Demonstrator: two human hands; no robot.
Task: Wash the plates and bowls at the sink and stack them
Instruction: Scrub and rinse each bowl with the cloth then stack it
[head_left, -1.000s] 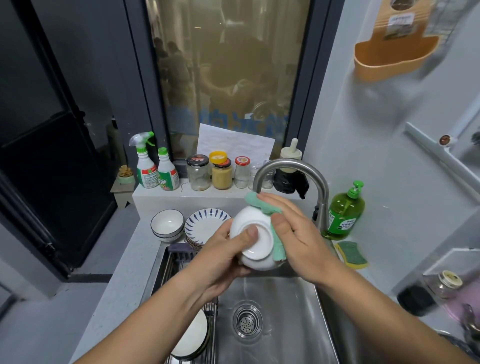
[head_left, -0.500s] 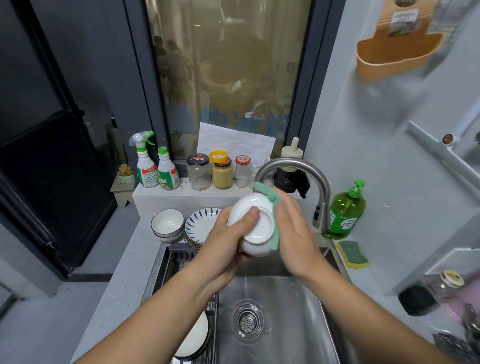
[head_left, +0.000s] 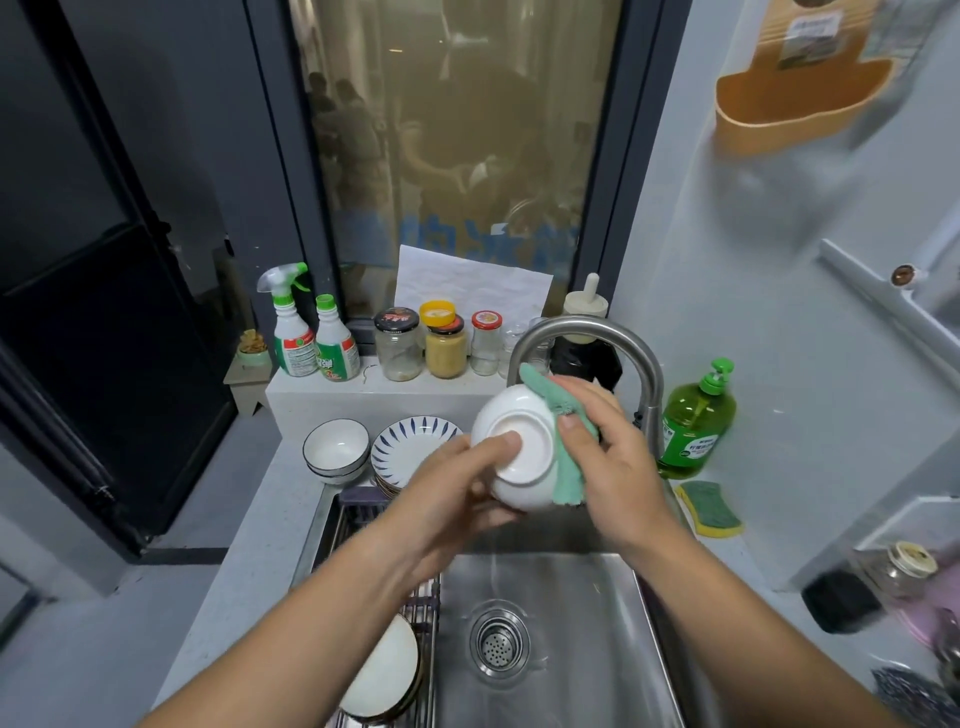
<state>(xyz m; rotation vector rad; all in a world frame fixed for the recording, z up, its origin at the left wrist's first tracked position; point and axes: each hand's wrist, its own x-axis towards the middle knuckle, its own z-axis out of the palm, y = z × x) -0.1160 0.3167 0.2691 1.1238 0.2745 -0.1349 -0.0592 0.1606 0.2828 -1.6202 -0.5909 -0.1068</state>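
Home kitchen: steel sink (head_left: 597, 597), faucet (head_left: 618, 338), dish soap (head_left: 696, 421).

- The left hand (head_left: 447, 499) holds a bowl (head_left: 524, 465), thumb on its bottom.
- The right hand (head_left: 613, 467) grips a cloth (head_left: 569, 478) against its side.
- Both bare arms reach forward.

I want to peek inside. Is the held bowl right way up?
Tipped over: the white bowl shows its round base to the camera, opening turned away.
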